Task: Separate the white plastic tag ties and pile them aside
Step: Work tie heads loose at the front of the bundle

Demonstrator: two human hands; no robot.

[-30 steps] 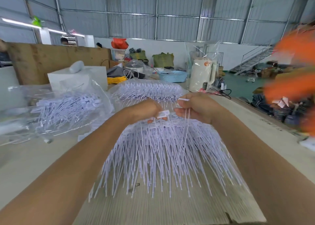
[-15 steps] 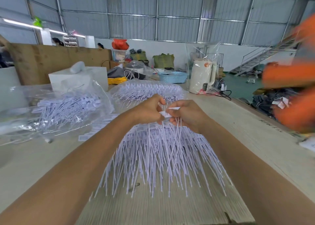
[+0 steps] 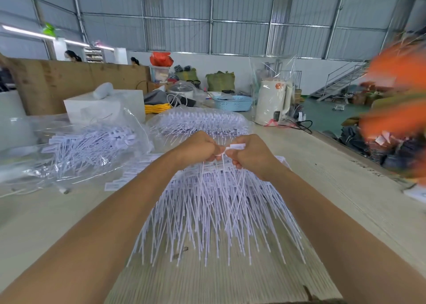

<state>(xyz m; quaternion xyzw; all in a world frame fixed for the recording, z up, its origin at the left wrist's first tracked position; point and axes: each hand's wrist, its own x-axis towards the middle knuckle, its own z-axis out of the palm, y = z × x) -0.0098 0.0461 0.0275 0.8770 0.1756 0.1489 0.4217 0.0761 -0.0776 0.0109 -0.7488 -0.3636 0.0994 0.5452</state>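
A wide fan of white plastic tag ties (image 3: 214,211) lies on the table in front of me, thin tails pointing toward me. Over its far edge, my left hand (image 3: 196,148) and my right hand (image 3: 250,155) meet knuckle to knuckle. Both pinch white tie heads between fingers and thumb; a flat white tag head (image 3: 237,146) sticks out above my right fingers and its tail hangs down between the hands. A pile of loose ties (image 3: 90,147) lies on clear plastic at the left.
Another bagged bundle of ties (image 3: 202,121) lies beyond my hands. Behind it stand a white box (image 3: 103,105), a blue basket (image 3: 232,103) and a white kettle (image 3: 273,104). The table edge (image 3: 345,151) runs along the right; a blurred orange shape (image 3: 396,110) is there.
My hands came together from slightly apart, then lifted a little, with a tag head now standing out above my right fingers. The orange shape at the right keeps shifting.
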